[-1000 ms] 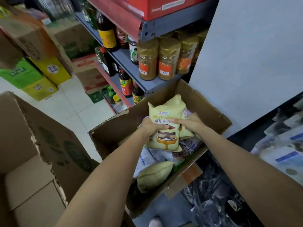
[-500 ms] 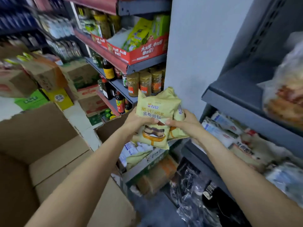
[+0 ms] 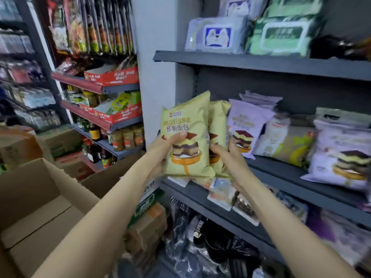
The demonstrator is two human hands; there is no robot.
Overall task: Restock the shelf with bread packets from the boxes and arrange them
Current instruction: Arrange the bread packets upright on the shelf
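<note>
Before the grey metal shelf's [image 3: 281, 173] left end, your left hand [image 3: 160, 145] and right hand [image 3: 226, 157] each grasp a yellow mousse bread packet [image 3: 186, 141]; stand them upright beside the purple bread packet [image 3: 244, 127].

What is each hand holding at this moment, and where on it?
Left hand grips the front yellow mousse bread packet at its left edge, thumb across the front. Right hand grips the second yellow packet behind it, low on its right side.

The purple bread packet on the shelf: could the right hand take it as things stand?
Probably not yet: the right hand is beside the purple packet, nothing between them, but its grip is full with a yellow packet.
</note>
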